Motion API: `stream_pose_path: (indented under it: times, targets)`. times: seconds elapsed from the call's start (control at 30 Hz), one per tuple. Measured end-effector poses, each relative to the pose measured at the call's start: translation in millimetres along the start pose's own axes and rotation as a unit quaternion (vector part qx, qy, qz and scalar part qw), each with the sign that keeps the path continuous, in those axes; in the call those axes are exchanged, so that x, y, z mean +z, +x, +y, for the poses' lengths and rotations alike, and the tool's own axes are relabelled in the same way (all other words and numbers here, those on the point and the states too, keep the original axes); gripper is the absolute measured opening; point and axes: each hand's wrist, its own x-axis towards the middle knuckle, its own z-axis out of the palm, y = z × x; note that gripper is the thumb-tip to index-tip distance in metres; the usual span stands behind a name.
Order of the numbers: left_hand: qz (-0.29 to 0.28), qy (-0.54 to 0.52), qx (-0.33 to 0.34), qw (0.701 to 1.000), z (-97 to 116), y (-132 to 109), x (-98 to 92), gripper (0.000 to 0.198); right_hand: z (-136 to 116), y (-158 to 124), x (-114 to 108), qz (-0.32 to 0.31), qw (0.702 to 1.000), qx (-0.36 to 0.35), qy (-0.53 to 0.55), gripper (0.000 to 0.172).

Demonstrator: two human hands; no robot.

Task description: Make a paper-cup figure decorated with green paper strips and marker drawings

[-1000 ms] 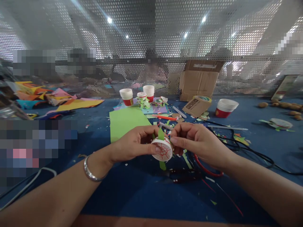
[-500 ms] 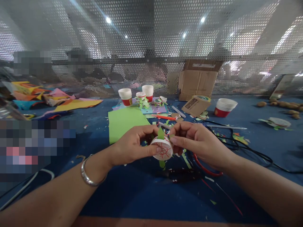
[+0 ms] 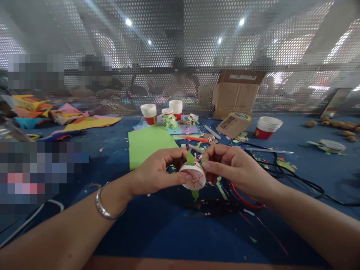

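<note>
My left hand [image 3: 168, 168] grips a cut-down paper cup base [image 3: 196, 179] by its rim, the thumb lying across its white round face with red drawn lines. Green paper pieces [image 3: 190, 158] stick out from the cup's top edge and underside. Close against the cup's right side, my right hand [image 3: 225, 165] pinches a small green paper piece [image 3: 203, 161] between thumb and forefinger. Below the hands lies a dark-handled tool [image 3: 216, 208], perhaps a cutter. Behind the left hand is a green paper sheet [image 3: 149, 144].
Stacked paper cups [image 3: 148, 114] and finished-looking cup pieces [image 3: 168, 118] stand at the back. A cardboard box [image 3: 236, 95], another cup stack [image 3: 267, 127], an orange pen-like tool [image 3: 197, 138], a black cable [image 3: 303, 183] and paper scraps lie around. Coloured paper [image 3: 92, 123] is at left.
Both hands stay almost in place around the cup base. The cup has tilted very slightly; the grip looks the same.
</note>
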Motion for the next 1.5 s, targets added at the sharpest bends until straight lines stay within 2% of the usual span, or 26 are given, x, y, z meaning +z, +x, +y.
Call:
stream_pose_path:
  times: [0.4, 0.6, 0.7, 0.83, 0.97, 1.07, 1.17, 1.23, 1.37, 1.5]
  targets:
    - [0.03, 0.015, 0.024, 0.999, 3.0, -0.5, 4.0, 0.023, -4.3, 0.6, 2.1, 0.021, 1.0, 0.008, -0.022, 0.032]
    - [0.04, 0.032, 0.027, 0.998, 3.8, -1.5, 5.0, 0.022, -3.2, 0.6, 3.1, 0.026, 0.998, 0.0, -0.049, 0.037]
    - [0.039, 0.03, 0.023, 0.999, 2.9, 0.8, 5.3, 0.023, -2.2, 0.4, 3.2, 0.034, 0.998, -0.006, -0.061, 0.033]
    - [0.053, -0.072, 0.012, 0.996, 0.4, 4.2, 1.2, 0.024, 0.0, 1.8, 1.2, 0.072, 0.996, -0.008, -0.055, 0.026]
    - [0.14, -0.196, 0.005, 0.971, -2.9, 6.2, -6.7, 0.017, 3.7, 4.2, -2.4, 0.103, 0.991, -0.006, -0.084, 0.026]
    - [0.2, -0.27, -0.016, 0.942, -4.1, 9.6, -11.3, 0.01, 7.2, 6.8, -3.8, 0.098, 0.984, -0.001, -0.146, 0.02]
    - [0.229, -0.339, -0.014, 0.913, -3.1, 14.0, -14.2, 0.003, 9.8, 13.1, -0.8, 0.059, 0.968, -0.007, -0.244, 0.009]
    - [0.247, -0.368, -0.02, 0.896, -1.7, 15.9, -15.5, 0.003, 11.0, 20.5, 5.1, 0.031, 0.945, -0.026, -0.325, 0.005]
    - [0.274, -0.38, -0.044, 0.882, 0.5, 15.8, -18.1, 0.008, 14.9, 38.7, 23.9, -0.038, 0.865, -0.088, -0.493, 0.009]
    - [0.279, -0.385, -0.04, 0.879, -0.6, 15.0, -20.5, 0.011, 22.1, 49.8, 39.5, -0.054, 0.844, -0.118, -0.52, 0.008]
